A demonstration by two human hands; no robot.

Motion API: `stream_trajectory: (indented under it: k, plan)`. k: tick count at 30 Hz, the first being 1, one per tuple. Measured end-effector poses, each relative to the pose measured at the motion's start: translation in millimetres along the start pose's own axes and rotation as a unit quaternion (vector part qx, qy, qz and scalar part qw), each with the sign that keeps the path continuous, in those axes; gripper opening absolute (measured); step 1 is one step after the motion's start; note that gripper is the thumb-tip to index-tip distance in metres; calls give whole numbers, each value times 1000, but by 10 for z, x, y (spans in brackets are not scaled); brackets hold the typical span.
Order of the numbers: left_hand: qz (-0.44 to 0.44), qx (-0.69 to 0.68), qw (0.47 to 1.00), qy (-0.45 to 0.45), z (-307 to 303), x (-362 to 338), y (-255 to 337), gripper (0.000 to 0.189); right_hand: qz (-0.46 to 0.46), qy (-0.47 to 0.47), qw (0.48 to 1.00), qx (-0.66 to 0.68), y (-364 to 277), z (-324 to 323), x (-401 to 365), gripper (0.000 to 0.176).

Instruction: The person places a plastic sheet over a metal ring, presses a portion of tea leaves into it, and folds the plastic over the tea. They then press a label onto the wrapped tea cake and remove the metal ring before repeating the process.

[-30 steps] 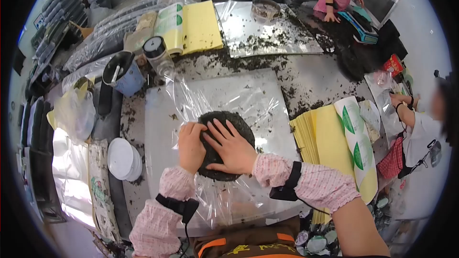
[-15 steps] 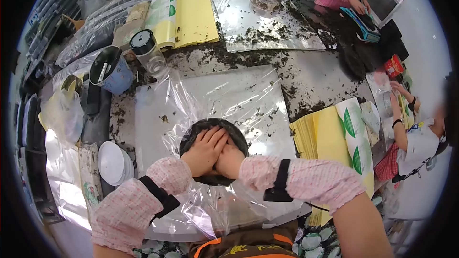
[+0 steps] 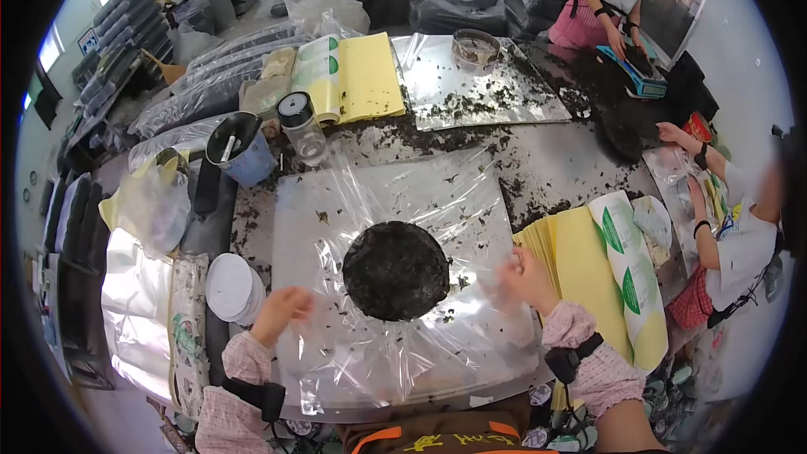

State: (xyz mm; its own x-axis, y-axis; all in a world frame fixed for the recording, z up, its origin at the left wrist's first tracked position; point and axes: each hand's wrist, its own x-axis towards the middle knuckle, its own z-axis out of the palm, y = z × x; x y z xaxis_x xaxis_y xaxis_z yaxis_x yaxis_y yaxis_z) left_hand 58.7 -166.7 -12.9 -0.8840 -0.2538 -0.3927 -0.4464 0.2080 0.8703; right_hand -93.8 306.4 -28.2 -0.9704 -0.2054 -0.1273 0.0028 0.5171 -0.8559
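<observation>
A round, flat dark cake of what looks like dried leaves (image 3: 396, 271) lies on clear plastic film (image 3: 403, 361) over a pale board (image 3: 328, 202). To its left is my left hand (image 3: 286, 313), over the film and apart from the cake, its fingers smeared by motion. My right hand (image 3: 527, 280) is on the other side, near the board's right edge and the yellow paper. Its fingers look spread and partly blurred, with no object visible in them. Neither hand touches the cake.
White round lids (image 3: 233, 287) stand at left, below a blue bucket (image 3: 244, 151) and a clear jar (image 3: 303, 130). Yellow paper (image 3: 580, 269) lies at right. A second board (image 3: 471, 109) carries loose dark flakes and a ring. Two people work at right, one near a blue scale (image 3: 643, 80).
My hands have parted from atop the dark cake, left hand to the left, right hand to the right. The whole cake now shows. The camera view has tilted up.
</observation>
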Motion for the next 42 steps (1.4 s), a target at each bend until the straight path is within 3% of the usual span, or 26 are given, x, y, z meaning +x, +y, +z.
stream_trajectory:
  k: [2,5,6,8,9,10,12,14,15,16,17,19,21,22,23,25,26,27,28,30,32,35,37,38,40,42]
  plan:
    - [1,-36,996,-87,61,-172,223,20,85,-151,982,72,-344,-128,-190,46]
    - [145,-95,984,-48,-205,-337,556,21,6,-63,973,224,-994,-586,-199,34]
    - [183,-288,939,44,-161,-319,505,18,13,6,964,265,-932,-639,-160,32]
    - [105,-160,972,133,-59,-2,-103,18,17,141,929,341,-627,-695,112,28]
    - [64,-95,977,178,-32,79,-320,19,21,107,955,275,-256,-571,213,30]
    - [30,-280,954,101,169,-103,-153,18,25,74,976,206,146,-379,259,31]
    - [32,-106,994,4,314,-122,-126,17,32,19,996,81,393,-4,167,23]
    - [18,8,998,-56,286,-176,-24,24,86,-74,982,154,10,-75,49,30]
    - [47,-114,992,-29,109,-317,214,21,111,-117,968,192,-314,-203,2,34]
    - [76,-235,969,-3,-93,-422,381,19,49,-77,971,221,-495,-400,7,34]
    - [187,-368,911,16,-311,-445,292,16,19,-52,945,322,-447,-605,55,32]
    - [183,-168,941,230,-438,-348,10,23,-52,-3,859,510,-335,-991,170,29]
    - [268,232,921,162,-264,-259,-604,39,-69,42,984,157,46,-727,261,32]
    - [317,320,884,127,-77,-287,-481,54,-71,67,995,-29,206,-576,231,33]
    - [363,405,835,88,213,-326,-335,71,-60,-19,990,-123,40,-570,-62,39]
    - [465,293,829,106,618,-121,-387,104,-31,-193,931,-307,-592,-612,-748,51]
    - [487,270,826,82,801,-119,-238,109,-58,-196,979,-25,-503,-156,-486,78]
    - [509,247,822,58,963,-100,25,114,-79,-226,936,257,-413,299,-225,111]
    - [531,224,816,36,1094,-105,276,119,-142,-201,949,196,-261,525,-240,116]
    - [461,219,860,18,1254,-64,424,89,-271,-143,950,63,-176,763,-230,128]
    - [416,254,871,65,1407,53,311,64,-236,-109,964,59,-236,812,-228,137]
    - [337,358,866,91,1529,44,319,49,-172,-8,964,201,-698,977,-253,103]
    - [282,454,844,33,1501,51,558,51,-264,59,962,27,-849,1043,-99,94]
    - [328,418,846,42,1468,17,518,55,-263,40,963,41,-925,1150,-103,72]
    - [427,343,834,67,1354,41,451,61,-316,35,946,-60,-789,1213,-136,56]
    - [399,131,887,194,1287,28,749,67,-355,42,925,-126,-822,1189,58,43]
